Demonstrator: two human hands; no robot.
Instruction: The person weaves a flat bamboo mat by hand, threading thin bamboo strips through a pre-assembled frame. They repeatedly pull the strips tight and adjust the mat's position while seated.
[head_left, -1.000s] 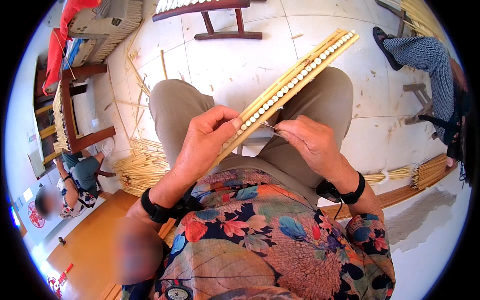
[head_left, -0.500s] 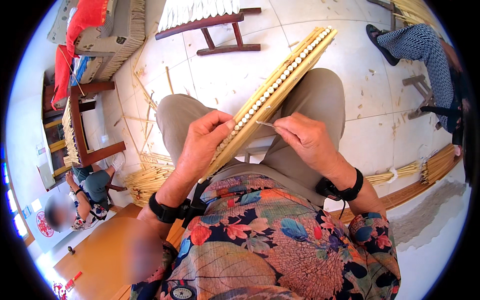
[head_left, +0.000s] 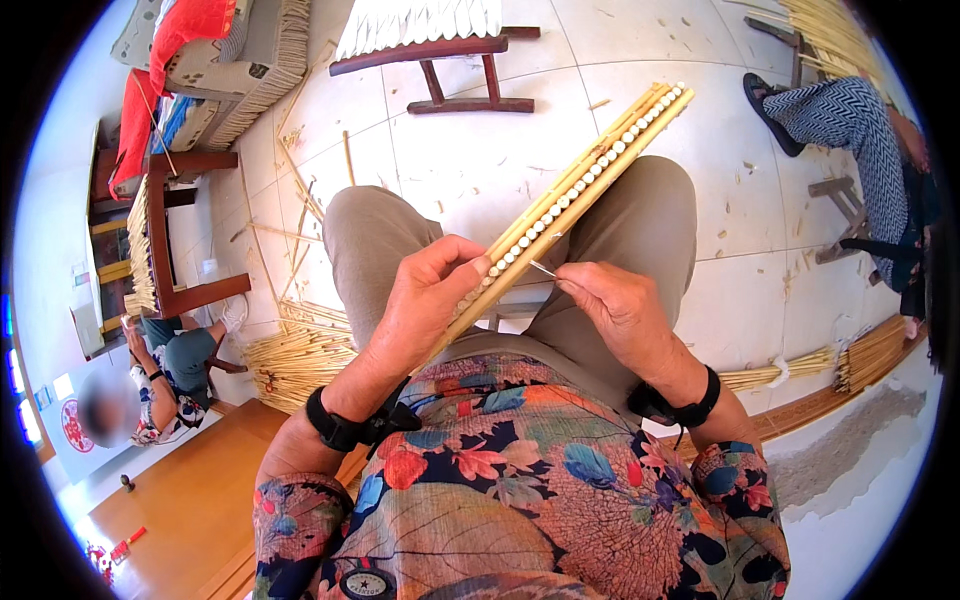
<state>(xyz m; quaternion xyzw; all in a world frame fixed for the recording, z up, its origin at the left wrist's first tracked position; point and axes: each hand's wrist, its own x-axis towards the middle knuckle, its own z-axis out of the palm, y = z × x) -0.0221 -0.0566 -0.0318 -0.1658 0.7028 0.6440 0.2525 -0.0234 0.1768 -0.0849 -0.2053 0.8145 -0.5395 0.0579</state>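
Note:
A long bundle of yellow stalks (head_left: 602, 185) lies slantwise over my lap, from my waist up past the right knee. Along its length, between yellow rods, runs a row of small round white pieces (head_left: 580, 186). My left hand (head_left: 428, 292) is closed around the near part, its thumb pressed by the row's lower end. Just right of the bundle, my right hand (head_left: 615, 302) pinches a thin, pale tool (head_left: 541, 268). Its tip is at the bundle's side edge; whether it enters between the stalks cannot be made out.
A dark wooden stool (head_left: 420, 52) with a white woven seat stands ahead. Loose stalks (head_left: 298, 355) lie at left, and more stalks (head_left: 795, 368) at right. Shavings are scattered on the tiles. One person (head_left: 170, 390) sits at left; another person's leg (head_left: 840, 120) shows at right.
The bundle has shifted slightly right and toward me, turned so its side looks narrower. My left hand moved along with it. My right hand has come slightly lower, the tool still pinched.

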